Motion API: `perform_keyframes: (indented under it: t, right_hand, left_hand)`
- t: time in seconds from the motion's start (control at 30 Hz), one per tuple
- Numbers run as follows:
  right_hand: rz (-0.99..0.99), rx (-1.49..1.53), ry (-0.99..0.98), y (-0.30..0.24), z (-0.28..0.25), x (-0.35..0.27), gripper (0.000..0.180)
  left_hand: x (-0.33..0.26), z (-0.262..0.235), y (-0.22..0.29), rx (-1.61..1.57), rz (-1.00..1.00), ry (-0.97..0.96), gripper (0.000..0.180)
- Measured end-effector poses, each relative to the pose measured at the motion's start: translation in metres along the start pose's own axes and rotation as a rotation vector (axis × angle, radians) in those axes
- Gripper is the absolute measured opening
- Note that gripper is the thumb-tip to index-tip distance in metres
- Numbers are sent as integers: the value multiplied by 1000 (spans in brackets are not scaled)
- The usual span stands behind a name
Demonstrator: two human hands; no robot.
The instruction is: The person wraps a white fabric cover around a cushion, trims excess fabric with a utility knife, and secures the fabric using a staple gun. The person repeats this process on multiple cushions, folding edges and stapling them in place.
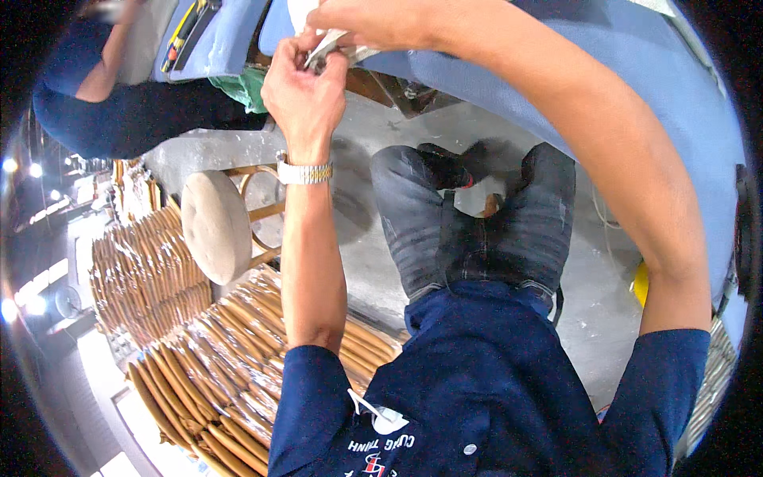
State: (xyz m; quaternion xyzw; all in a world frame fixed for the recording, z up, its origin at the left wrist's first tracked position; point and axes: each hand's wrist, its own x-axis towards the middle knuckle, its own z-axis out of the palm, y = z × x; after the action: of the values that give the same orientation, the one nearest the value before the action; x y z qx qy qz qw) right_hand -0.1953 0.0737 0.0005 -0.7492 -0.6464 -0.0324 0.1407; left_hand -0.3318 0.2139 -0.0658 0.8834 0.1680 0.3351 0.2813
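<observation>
Both of my hands meet at the top of the view, close to the edge of a blue-covered work table (509, 67). Between them is a thin, pale, folded strip (322, 49); whether it is cloth or plastic I cannot tell. My left hand (306, 99) pinches its lower end with thumb and fingers, a metal watch on the wrist. From the right, my right hand (377, 24) reaches across the table with curled fingers on the same strip. A white piece (300, 13) shows just beyond the fingers, cut off by the view's edge.
A co-worker in dark clothes (151, 119) is at the left, near a yellow and black tool (184, 36). Green plastic (242, 87) hangs at the table edge. A round cushioned stool (216, 226) and stacks of plastic-wrapped brown pieces (230, 374) stand to my left.
</observation>
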Motion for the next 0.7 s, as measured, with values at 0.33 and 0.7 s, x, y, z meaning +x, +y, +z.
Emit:
perform_keyframes:
  t: [0.33,0.7]
  right_hand:
    - [-102,-74,72,12,15,8,17]
    - [36,-43,-87,6,-12,11,22]
  left_hand:
    - [0,-4,-4,-311,-191,-141,19]
    - [17,-10,15,212,-32,-94,32]
